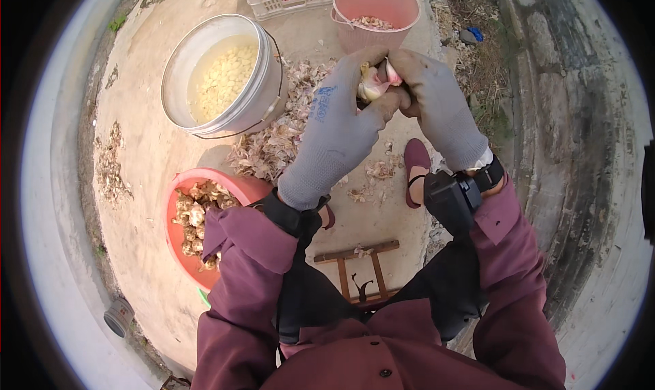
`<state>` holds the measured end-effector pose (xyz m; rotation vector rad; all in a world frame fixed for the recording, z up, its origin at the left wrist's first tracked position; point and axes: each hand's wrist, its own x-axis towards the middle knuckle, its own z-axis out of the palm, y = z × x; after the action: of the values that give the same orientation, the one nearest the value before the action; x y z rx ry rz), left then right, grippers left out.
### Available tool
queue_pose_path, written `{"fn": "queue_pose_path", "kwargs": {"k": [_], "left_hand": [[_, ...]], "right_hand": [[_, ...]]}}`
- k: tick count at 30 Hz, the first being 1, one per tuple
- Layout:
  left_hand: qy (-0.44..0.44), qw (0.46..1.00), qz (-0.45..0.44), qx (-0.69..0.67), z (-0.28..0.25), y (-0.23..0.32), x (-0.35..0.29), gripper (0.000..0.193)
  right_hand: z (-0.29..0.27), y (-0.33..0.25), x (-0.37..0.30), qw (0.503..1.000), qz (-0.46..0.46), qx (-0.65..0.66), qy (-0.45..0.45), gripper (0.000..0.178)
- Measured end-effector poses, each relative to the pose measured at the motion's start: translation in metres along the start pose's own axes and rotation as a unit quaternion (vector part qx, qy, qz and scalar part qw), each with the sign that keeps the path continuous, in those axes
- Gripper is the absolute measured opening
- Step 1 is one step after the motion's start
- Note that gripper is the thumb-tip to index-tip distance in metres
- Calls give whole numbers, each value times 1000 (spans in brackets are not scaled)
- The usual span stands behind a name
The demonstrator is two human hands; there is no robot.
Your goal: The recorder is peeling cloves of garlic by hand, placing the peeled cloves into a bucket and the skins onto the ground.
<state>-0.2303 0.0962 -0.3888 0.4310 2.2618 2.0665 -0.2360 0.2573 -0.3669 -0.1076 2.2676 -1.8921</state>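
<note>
Both hands, in grey knit gloves, come together over the ground at the upper middle. My left hand point(336, 125) is closed around a partly broken garlic bulb point(372, 88) with pale, pinkish cloves showing. From the other side, my right hand point(442, 107) grips the same bulb, its fingers against a pink-tipped clove point(392, 75). The gloved fingers hide part of the bulb. Below my left hand lies a heap of papery garlic skins point(263, 151). Whole garlic bulbs point(196, 216) fill much of a red tub point(173, 236) beside my left forearm.
At the left, a white bucket point(271, 90) holds peeled garlic cloves point(222, 86) in liquid. Beyond my hands stands a pink bucket point(349, 37) with unpeeled cloves inside. A white plastic crate point(290, 0) is at the back. A wooden frame point(358, 252) sits between my legs.
</note>
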Motion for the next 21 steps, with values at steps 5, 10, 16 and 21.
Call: {"fn": "queue_pose_path", "kwargs": {"k": [5,10,16,21], "left_hand": [[64,996,-60,-15,-2,7,0,35],[86,987,-131,38,-10,14,3,23],[31,977,-6,209,-8,5,-1,22],[42,948,75,308,-5,-2,-5,15]], "right_hand": [[-7,2,-4,982,31,134,-130,19],[-2,1,-1,998,14,63,-26,25],[11,4,4,995,70,15,67,31],[12,11,7,997,52,-13,60,32]]}}
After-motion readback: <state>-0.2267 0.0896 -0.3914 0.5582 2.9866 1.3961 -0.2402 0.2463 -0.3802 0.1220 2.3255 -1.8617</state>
